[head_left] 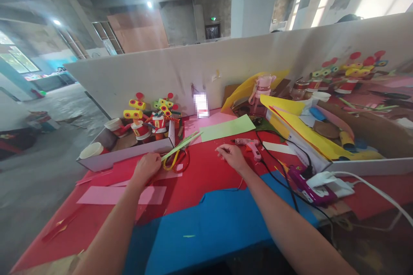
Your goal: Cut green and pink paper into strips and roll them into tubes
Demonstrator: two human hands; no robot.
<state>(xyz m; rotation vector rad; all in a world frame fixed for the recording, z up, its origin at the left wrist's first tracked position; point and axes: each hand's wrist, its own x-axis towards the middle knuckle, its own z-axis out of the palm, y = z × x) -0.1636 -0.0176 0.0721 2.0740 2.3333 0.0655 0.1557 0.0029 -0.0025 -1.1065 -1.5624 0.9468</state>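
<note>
With the left hand, we are pinching the near ends of thin light-green paper strips, extending over the yellow-and-orange-handled scissors toward the rectangular light-green paper sheet. We are holding the right hand, fingers curled, near the pink glue gun, over the red table covering; the view is not showing whether this hand is gripping anything.

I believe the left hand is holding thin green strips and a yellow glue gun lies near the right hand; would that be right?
Not quite: the head view shows that the glue gun near the right hand is pink, not yellow. The left hand is indeed holding thin green strips.
</note>
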